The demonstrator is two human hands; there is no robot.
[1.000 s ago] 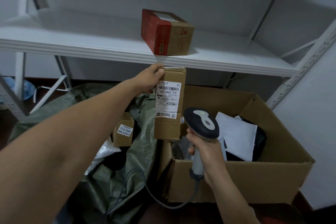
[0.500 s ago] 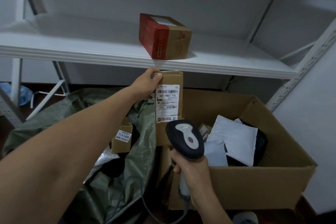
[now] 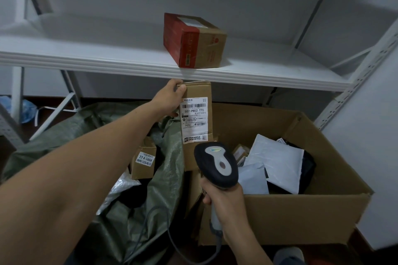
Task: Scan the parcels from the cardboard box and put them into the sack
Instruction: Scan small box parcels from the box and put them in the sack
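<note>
Your left hand [image 3: 170, 99] grips the parcel [image 3: 196, 129] at its upper left corner, with the thumb on the front face and the other fingers hidden behind the carton. You hold the parcel upright in the air, just under the front edge of the white shelf [image 3: 107, 58], above the place where the sack [image 3: 165, 178] meets the left wall of the cardboard box [image 3: 301, 217]. Its white shipping label [image 3: 193, 109] faces you, and the code "507-P802 T70" is readable on it.

Your right hand [image 3: 228, 206] is clenched around the handle of the scanner [image 3: 217, 163]. The dark scanner head stands in front of the lower right part of the parcel and covers that corner. If the two are touching, I cannot tell. A grey cable [image 3: 178, 249] runs from the bottom of the handle and curves down over the sack.

The green sack lies open at the left side. Inside it sits a small brown carton [image 3: 143, 159] with a label "77-4-3404", and beside it a silver plastic bag [image 3: 120, 187]. The cardboard box at the right side holds white mailer bags [image 3: 277, 159] on top of some dark items. On the shelf above stands a red and brown box [image 3: 193, 41], turned at an angle.
</note>
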